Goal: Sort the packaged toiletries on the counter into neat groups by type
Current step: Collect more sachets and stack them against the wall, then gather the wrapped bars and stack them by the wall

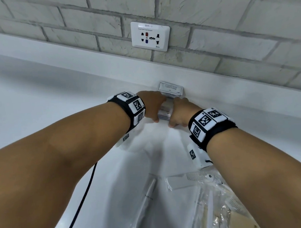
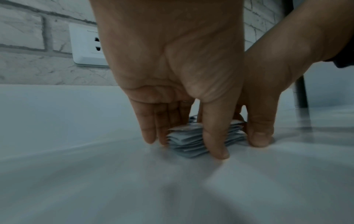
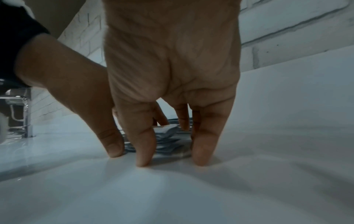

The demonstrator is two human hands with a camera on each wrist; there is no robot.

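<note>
A stack of small white sachets (image 1: 164,112) lies on the white counter (image 1: 55,95) near the back wall. My left hand (image 1: 154,107) stands on its left side and my right hand (image 1: 179,111) on its right. Both press straight fingers against its edges, fingertips down on the counter. In the left wrist view the left hand (image 2: 184,147) has its thumb at the near edge of the stack (image 2: 185,140) and its fingers at the left edge. In the right wrist view the right hand (image 3: 172,157) brackets the stack (image 3: 168,143). Behind it lies a second pile, shampoo-with-conditioner sachets (image 1: 170,89).
Wrapped combs (image 1: 186,180) and clear plastic packets (image 1: 220,208) lie at the front right, beside a long wrapped item (image 1: 148,190). A black cable (image 1: 84,198) hangs at the front left. A wall socket (image 1: 150,35) sits on the brick wall. A chrome fitting (image 3: 19,112) stands left.
</note>
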